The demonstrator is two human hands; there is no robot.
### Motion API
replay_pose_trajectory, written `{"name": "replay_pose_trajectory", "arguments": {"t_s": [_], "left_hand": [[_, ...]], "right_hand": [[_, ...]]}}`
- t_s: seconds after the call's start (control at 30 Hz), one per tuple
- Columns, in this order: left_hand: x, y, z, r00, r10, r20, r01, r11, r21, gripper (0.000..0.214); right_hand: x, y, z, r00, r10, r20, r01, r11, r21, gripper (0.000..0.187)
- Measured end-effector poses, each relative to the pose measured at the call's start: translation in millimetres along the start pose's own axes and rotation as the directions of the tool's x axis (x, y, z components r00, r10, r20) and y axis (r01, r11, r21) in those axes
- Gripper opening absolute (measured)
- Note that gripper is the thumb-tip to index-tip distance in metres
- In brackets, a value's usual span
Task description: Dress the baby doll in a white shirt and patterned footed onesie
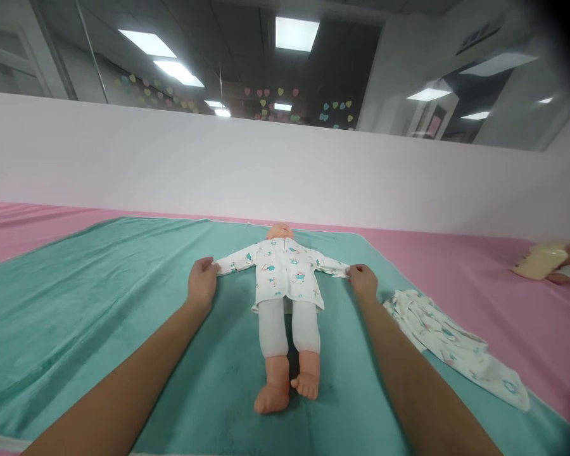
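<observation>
A: Lying where, that doll point(287, 285)?
B: Face up, arms spread wide, in the middle of the green blanket point(99, 304) on the pink table point(479, 278).
A: And the hands?
B: Left hand point(202, 280) and right hand point(363, 280) each have their grip closed on a sleeve end. A printed garment point(451, 345) lies crumpled near the right hand.

Doll top point(287, 269) white, teal print; blanket point(99, 297) teal; sheet point(479, 278) pink; bundle point(539, 261) perhaps cream.
</observation>
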State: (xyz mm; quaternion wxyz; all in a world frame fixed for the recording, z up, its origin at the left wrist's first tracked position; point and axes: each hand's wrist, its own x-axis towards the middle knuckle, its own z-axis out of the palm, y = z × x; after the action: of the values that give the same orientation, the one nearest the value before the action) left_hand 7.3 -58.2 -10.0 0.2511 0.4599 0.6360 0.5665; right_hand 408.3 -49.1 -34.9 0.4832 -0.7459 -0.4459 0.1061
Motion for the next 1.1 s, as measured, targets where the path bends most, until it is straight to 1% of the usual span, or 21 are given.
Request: {"name": "replay_pose_trajectory", "arguments": {"t_s": [0.07, 0.1, 0.17, 0.23, 0.3, 0.37, 0.5, 0.57, 0.63, 0.7, 0.77, 0.83, 0.9, 0.97, 1.03, 1.1], "left_hand": [[11, -6, -8.2, 0.998, 0.023, -0.056, -0.014, 0.987, 0.158, 0.04], [16, -7, -12.1, 0.997, 0.047, -0.065, -0.029, 0.965, 0.259, 0.043], [23, -9, -18.9, 0.997, 0.073, -0.022, -0.055, 0.895, 0.442, 0.048], [27, -8, -23.5, 0.998, 0.037, 0.056, -0.061, 0.836, 0.546, 0.05], [28, -8, -25.4, 0.994, -0.008, 0.111, -0.058, 0.817, 0.573, 0.049], [28, -8, -25.6, 0.991, 0.005, 0.131, -0.077, 0.83, 0.552, 0.047], [30, -10, -24.1, 0.99, 0.066, 0.127, -0.117, 0.884, 0.453, 0.037], [32, -13, -22.6, 0.992, 0.076, 0.101, -0.111, 0.905, 0.412, 0.036], [34, -15, -20.3, 0.994, 0.079, 0.078, -0.101, 0.932, 0.347, 0.04], [33, -16, -17.7, 0.992, 0.09, 0.089, -0.108, 0.967, 0.232, 0.045], [31, -15, -15.5, 0.987, 0.102, 0.122, -0.114, 0.989, 0.098, 0.05], [28, -12, -14.4, 0.986, 0.098, 0.137, -0.1, 0.995, 0.007, 0.053], [26, -9, -14.1, 0.988, 0.075, 0.135, -0.075, 0.997, -0.002, 0.054], [26, -7, -14.5, 0.988, 0.065, 0.138, -0.072, 0.996, 0.052, 0.054], [28, -7, -15.4, 0.985, 0.074, 0.158, -0.093, 0.989, 0.117, 0.053], [31, -8, -16.8, 0.977, 0.093, 0.192, -0.122, 0.982, 0.146, 0.047]], "right_hand": [[6, 6, -7, 0.999, 0.032, -0.024, -0.034, 0.996, -0.078, 0.036], [8, 7, -9, 0.999, 0.04, -0.019, -0.042, 0.994, -0.106, 0.038], [9, 7, -10, 0.999, 0.039, 0.009, -0.038, 0.987, -0.153, 0.043], [10, 5, -10, 0.998, 0.037, 0.041, -0.028, 0.981, -0.192, 0.048], [10, 4, -10, 0.996, 0.034, 0.081, -0.016, 0.977, -0.215, 0.051], [12, 3, -11, 0.992, 0.039, 0.119, -0.008, 0.967, -0.253, 0.056], [18, 5, -15, 0.986, 0.076, 0.148, -0.006, 0.905, -0.424, 0.066], [21, 7, -16, 0.979, 0.077, 0.187, 0.015, 0.893, -0.45, 0.065], [22, 9, -18, 0.968, 0.033, 0.249, 0.069, 0.918, -0.391, 0.06], [22, 12, -18, 0.957, -0.042, 0.287, 0.122, 0.956, -0.266, 0.052], [20, 15, -18, 0.952, -0.112, 0.286, 0.141, 0.987, -0.083, 0.047], [18, 16, -17, 0.952, -0.154, 0.265, 0.128, 0.985, 0.115, 0.045], [16, 17, -17, 0.948, -0.18, 0.261, 0.108, 0.958, 0.267, 0.044], [15, 16, -18, 0.944, -0.184, 0.273, 0.088, 0.94, 0.329, 0.045], [13, 12, -20, 0.942, -0.184, 0.282, 0.085, 0.941, 0.328, 0.046], [11, 8, -22, 0.928, -0.2, 0.316, 0.113, 0.956, 0.272, 0.05]]}}
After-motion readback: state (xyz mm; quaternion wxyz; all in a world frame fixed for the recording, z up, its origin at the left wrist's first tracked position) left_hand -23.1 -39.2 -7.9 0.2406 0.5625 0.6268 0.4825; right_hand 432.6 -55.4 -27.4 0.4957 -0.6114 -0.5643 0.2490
